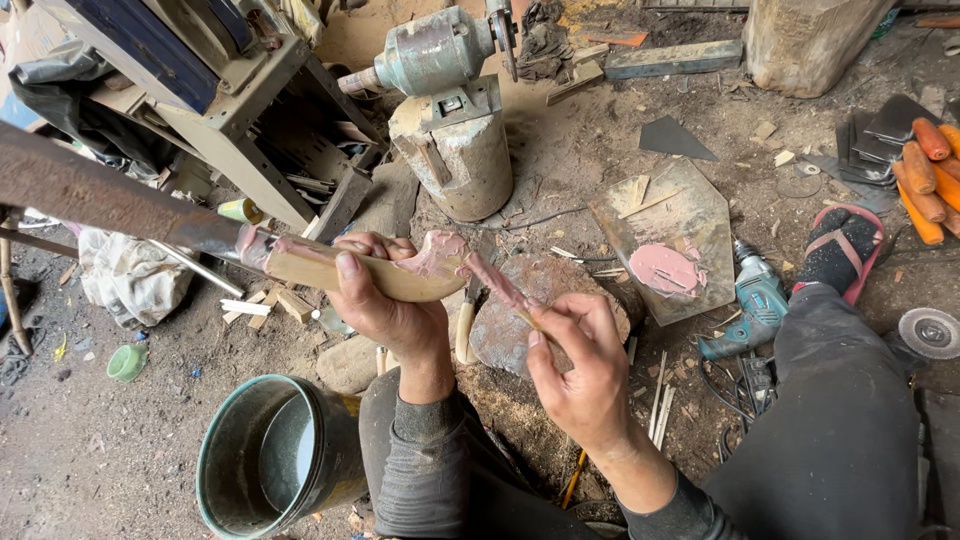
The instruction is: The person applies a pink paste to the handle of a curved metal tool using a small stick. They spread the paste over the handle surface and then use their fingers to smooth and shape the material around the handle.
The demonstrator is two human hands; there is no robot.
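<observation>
My left hand (385,300) grips the pale wooden handle (330,270) of a long rusty blade (90,195) that runs up to the left. Pink paste (440,250) covers the handle's butt end and the joint near the blade. My right hand (575,365) pinches a thin wooden stick (500,285) smeared with the same pink paste, its tip touching the handle's end. Both hands hover over a flat stone (520,320) on the dirt floor.
A metal plate (665,235) with a blob of pink paste lies to the right, beside a teal power drill (750,310). A bench grinder (435,50) sits on a block behind. A green bucket (265,460) stands at the lower left. Orange handles (925,175) lie far right.
</observation>
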